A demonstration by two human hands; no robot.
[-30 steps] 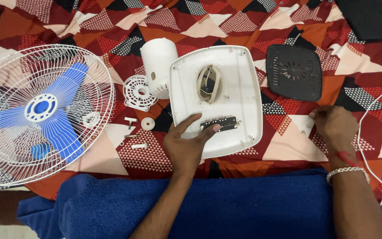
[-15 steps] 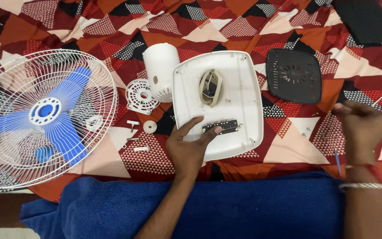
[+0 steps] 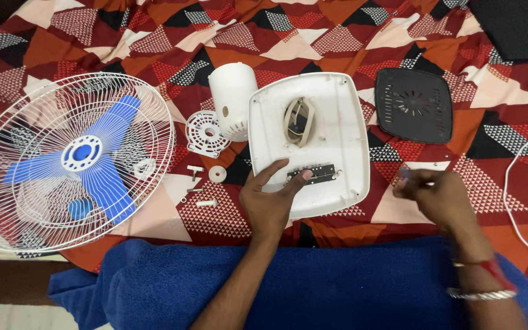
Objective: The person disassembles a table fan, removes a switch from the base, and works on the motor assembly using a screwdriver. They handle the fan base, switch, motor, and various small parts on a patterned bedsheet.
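A white, rounded-square fan base [image 3: 343, 122] lies upside down on the patterned cloth. A beige part sits in its middle, and a black switch strip [image 3: 313, 173] is near its front edge. My left hand [image 3: 270, 198] rests flat on the front edge of the base, fingers spread, with the fingertips touching the switch strip. To the right of the base my right hand [image 3: 438, 198] is blurred. Its fingers are pinched on a thin tool with a bluish tip [image 3: 406, 173]. It is a short way from the base and does not touch it.
A white wire fan guard with blue blades [image 3: 68, 159] lies at the left. A white motor cover [image 3: 233, 98], a vented disc [image 3: 206, 133], a small knob [image 3: 217, 174] and screws lie beside the base. A black vented cover [image 3: 414, 105] and a white cable [image 3: 514, 165] are at the right. A blue towel [image 3: 337, 287] lies in front.
My right hand has moved left toward the base with the thin tool. My left hand has stayed on the base by the switch strip.
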